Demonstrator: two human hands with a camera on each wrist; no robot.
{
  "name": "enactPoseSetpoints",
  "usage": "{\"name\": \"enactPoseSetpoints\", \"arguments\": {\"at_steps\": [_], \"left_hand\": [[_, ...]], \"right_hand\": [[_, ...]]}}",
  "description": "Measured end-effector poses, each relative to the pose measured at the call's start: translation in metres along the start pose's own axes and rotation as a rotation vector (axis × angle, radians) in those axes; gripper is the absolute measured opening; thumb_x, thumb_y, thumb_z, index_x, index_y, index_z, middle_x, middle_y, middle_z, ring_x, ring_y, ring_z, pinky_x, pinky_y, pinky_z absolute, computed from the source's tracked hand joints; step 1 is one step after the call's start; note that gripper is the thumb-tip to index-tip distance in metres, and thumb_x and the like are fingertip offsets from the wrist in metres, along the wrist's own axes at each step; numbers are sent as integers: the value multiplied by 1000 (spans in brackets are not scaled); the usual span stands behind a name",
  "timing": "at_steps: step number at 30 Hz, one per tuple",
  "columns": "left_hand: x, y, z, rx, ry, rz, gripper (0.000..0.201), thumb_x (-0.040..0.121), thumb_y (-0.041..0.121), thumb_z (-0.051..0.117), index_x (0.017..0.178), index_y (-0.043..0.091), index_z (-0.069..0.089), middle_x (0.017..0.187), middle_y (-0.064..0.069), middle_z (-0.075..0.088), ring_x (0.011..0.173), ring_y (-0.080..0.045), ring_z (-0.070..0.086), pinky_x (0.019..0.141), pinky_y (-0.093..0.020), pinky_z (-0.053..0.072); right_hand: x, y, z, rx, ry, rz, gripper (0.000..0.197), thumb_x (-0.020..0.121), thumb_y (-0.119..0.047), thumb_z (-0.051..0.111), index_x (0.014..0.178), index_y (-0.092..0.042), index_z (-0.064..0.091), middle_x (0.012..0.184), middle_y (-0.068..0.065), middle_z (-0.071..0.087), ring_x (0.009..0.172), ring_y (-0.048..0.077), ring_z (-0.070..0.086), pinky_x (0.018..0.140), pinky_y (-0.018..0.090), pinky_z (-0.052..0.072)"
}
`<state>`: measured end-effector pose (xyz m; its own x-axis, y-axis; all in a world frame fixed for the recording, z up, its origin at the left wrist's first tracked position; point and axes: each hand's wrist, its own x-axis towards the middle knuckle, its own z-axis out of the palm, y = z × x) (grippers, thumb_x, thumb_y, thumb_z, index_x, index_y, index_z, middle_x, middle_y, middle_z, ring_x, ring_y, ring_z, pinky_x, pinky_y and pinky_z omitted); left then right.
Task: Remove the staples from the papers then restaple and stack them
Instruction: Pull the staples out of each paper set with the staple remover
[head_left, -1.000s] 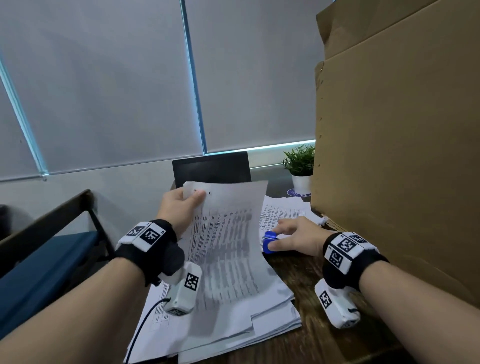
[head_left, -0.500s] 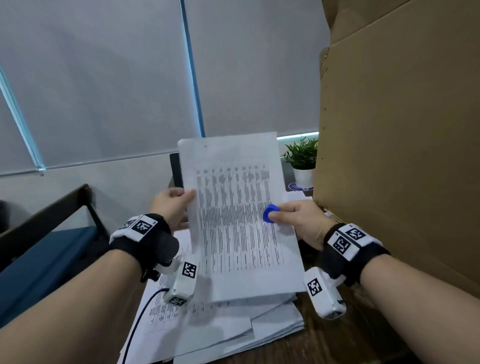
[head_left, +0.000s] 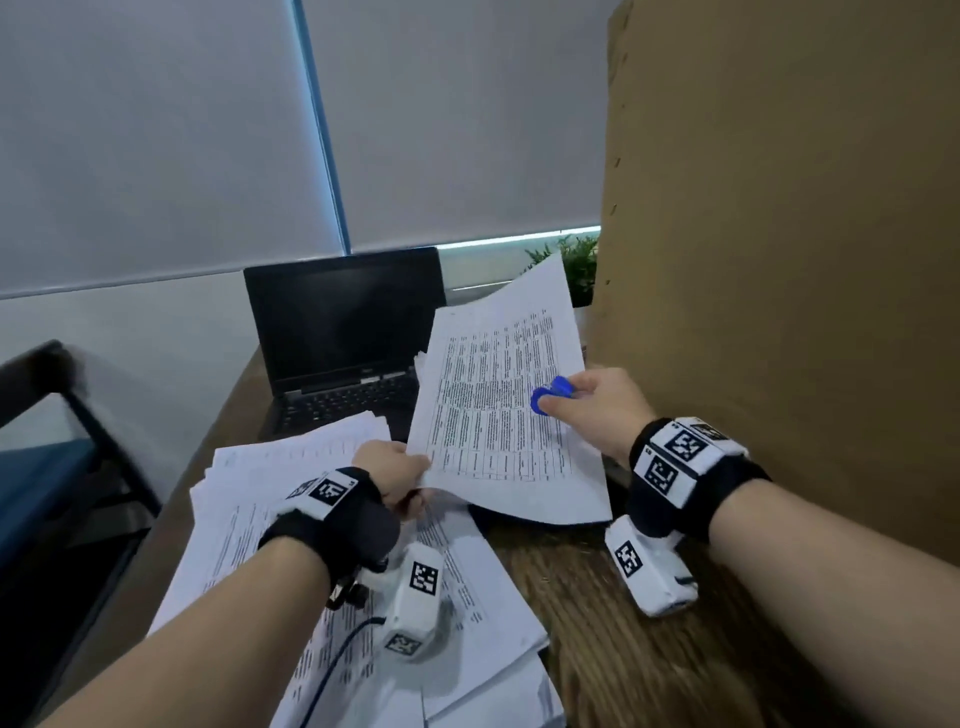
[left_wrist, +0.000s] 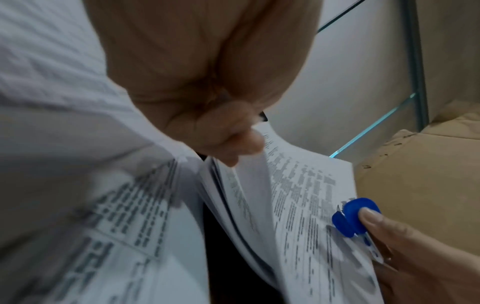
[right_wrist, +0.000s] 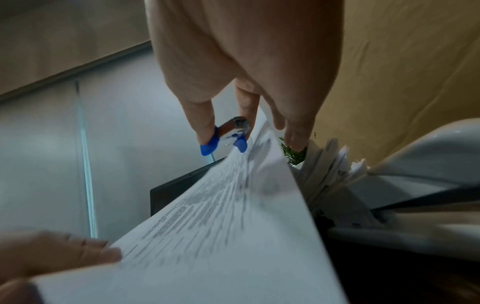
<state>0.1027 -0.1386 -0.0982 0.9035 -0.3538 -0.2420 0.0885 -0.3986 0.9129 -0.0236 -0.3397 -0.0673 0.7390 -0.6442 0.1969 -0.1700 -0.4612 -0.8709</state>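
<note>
Right hand (head_left: 592, 410): thumb and forefinger pinch a blue staple remover (head_left: 551, 395), a small claw tool with rounded plastic finger pads and metal jaws just visible between them in the right wrist view. The other fingers reach behind the sheet, probably to back it while the tool is carried along. The remover sits against the printed face near the right edge, not at a corner, so it is judged to be in transit and not yet biting a staple.

Left hand (head_left: 390, 470): curled fingers and thumb grip the lower left corner of the held paper set (head_left: 498, 410). The corner hold is likely there to steady and turn the set toward the tool.

Held paper set: several thin white sheets, printed with dense tabular text, raised off the surface and tilted, with the far corner curling upward. The left wrist view shows layered edges fanning apart near the thumb. No staple can be made out, as the pictures are blurred.

Loose paper pile (head_left: 291, 519): more white printed sheets, spread unevenly on the wooden surface (head_left: 597, 623) beneath the left forearm, edges misaligned. A second, smaller batch shows behind the held set.

Surroundings: black laptop (head_left: 343, 338), lid open, screen dark, at the far side of the surface; small green plant (head_left: 579, 262) behind the paper; tall brown cardboard box (head_left: 779, 260) on the right, matt and creased.
</note>
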Motion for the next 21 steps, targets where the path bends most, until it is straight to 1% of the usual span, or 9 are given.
{"name": "enactPoseSetpoints", "arguments": {"at_steps": [2,5,8,10,12,14,17,19,21], "left_hand": [[16,0,9,-56,51,5,19,93,2,55,75,8,50,61,-9,55,36,-14,55,42,-22,47],[24,5,15,-161,52,-40,17,95,10,57,80,3,51,47,-10,58,35,-20,56,42,-23,48],[18,13,17,-197,56,8,7,95,7,59,98,4,54,74,-18,59,37,-19,54,36,-21,47],[12,14,15,-171,48,26,23,94,-4,55,113,9,54,89,-21,56,44,-21,52,34,-20,46],[6,14,8,-82,62,38,36,93,-9,51,124,9,54,95,-23,55,50,-23,51,34,-20,45],[2,11,-2,53,85,68,38,93,-6,50,128,8,55,97,-21,55,52,-23,53,37,-22,47],[-6,8,-10,315,72,162,37,93,4,51,128,14,58,103,-11,62,64,-20,61,49,-26,52],[-9,10,-10,490,48,247,35,92,13,56,126,17,61,115,-5,64,85,-19,63,71,-29,56],[-11,13,-7,646,35,310,36,91,23,61,127,20,61,123,-3,62,103,-18,61,88,-26,48]], "right_hand": [[5,8,0,-69,45,-32,38,80,-34,75,91,2,71,108,22,63,101,35,62,93,48,50],[7,13,0,-85,43,-10,29,78,-36,76,91,-11,71,101,12,68,95,28,64,90,42,52],[3,14,3,-128,-37,-3,30,77,-38,76,88,-10,72,80,10,68,78,28,63,75,35,50],[-3,10,3,-180,-88,-11,32,80,-36,76,92,-7,71,72,1,56,71,18,53,65,27,40],[-11,5,2,-284,-129,-16,28,82,-36,74,95,-11,71,69,-6,49,64,9,47,55,20,33],[-18,1,5,-350,-165,-27,30,81,-39,74,88,-10,70,62,-5,44,56,10,42,46,18,28],[-23,-2,12,-381,-198,-47,36,79,-41,74,78,-7,65,65,0,51,63,17,50,55,27,35],[-22,0,15,-400,-185,-51,30,82,-40,71,87,-10,66,82,4,63,78,21,60,68,31,46],[-21,2,16,-419,-152,-30,28,86,-39,66,93,-12,60,92,6,63,90,27,60,81,36,47]]}}
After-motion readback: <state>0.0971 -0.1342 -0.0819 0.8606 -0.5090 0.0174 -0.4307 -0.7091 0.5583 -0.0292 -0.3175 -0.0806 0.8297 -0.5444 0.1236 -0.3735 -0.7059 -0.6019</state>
